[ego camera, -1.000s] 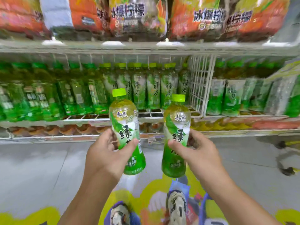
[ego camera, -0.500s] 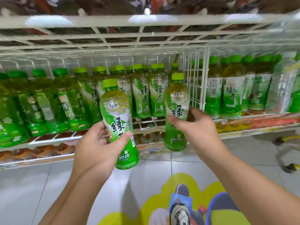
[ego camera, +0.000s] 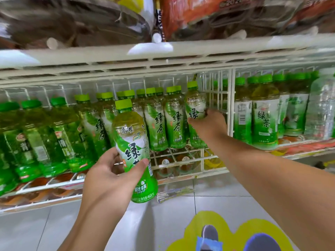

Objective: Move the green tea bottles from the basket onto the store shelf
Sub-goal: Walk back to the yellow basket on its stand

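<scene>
Head camera looks down past two bare forearms at a white wire store shelf (ego camera: 188, 154) stocked with green drinks. Left hand (ego camera: 110, 176) grips a green tea bottle (ego camera: 133, 151) round its lower label, thumb curled across the front and fingers wrapped behind; this bottle is upright, in front of the shelf and clear of it, over the floor. It is capped in light green and filled with yellow-green tea nearly to the neck.

Right hand (ego camera: 208, 125) is stretched to the shelf and curls its fingers round the middle of a second green tea bottle (ego camera: 195, 107), which stands roughly upright at the right end of the shelved green tea row (ego camera: 165, 122), just beside the white wire divider (ego camera: 223, 104). Whether its base already rests on the wire cannot be told, as the hand and wrist cover it.

Darker green bottles (ego camera: 36, 140) with another label fill the left part of the shelf. Beyond the divider stand more green-capped bottles (ego camera: 264, 116). Blurred orange packs (ego camera: 226, 15) sit on the shelf above. Below is pale tiled floor (ego camera: 208, 198) with a yellow floor sticker (ego camera: 235, 232).
</scene>
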A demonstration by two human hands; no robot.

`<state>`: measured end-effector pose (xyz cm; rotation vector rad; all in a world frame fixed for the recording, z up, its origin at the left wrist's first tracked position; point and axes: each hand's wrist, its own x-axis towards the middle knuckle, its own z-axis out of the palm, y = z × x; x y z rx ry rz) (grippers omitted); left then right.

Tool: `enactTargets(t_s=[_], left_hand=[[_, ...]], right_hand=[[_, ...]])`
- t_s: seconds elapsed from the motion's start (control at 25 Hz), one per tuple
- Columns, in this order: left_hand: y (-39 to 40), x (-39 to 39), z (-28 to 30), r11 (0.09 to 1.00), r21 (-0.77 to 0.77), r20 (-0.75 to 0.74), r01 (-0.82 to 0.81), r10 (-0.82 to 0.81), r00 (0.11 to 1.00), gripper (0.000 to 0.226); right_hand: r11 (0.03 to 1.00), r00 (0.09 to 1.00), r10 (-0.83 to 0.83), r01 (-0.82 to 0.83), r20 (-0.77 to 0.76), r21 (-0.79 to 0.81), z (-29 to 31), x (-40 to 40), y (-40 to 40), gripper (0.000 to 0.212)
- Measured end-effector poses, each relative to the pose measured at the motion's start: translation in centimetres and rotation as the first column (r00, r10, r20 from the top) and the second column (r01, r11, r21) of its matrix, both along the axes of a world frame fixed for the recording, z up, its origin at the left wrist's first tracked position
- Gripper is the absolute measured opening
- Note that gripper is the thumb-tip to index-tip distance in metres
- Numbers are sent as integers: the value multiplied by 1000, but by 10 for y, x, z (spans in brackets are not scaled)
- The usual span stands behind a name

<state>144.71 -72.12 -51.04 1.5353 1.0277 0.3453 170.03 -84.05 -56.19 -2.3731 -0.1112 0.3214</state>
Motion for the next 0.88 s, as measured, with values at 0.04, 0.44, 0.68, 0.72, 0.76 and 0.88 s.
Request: enactTargets(t_s=[0.04,0.44,0.68,0.72,0.76,0.88], left_hand=[[0,0,-2,1000,-5,-4,-5,5,1000,21],[-1,6,-12,999,-30,13,-29,29,999,23],[-9,11,-3,1000,-1,32,-2,2,999,20],[-9,12,-1,1000,13,26,3,-3,1000,18],[-10,12,1,1000,23,23,2,-3,1000,17],[-14,14,13,1000,17,25,-2,1,1000,21]], right_hand=[[1000,1000,4,-5,-9,-27,-6,3,3,30],[994,998,60,-59,8,-87,-37,13,13,43],[997,995,81,-80,-61,24,-11,-1,-1,60],[995,995,92,-90,-46,44,-5,-10,-7,60],[991,992,118,-116,-39,66,2,-22,-13,61],[953,973,208,-179,-99,245,32,-68,-24,51]])
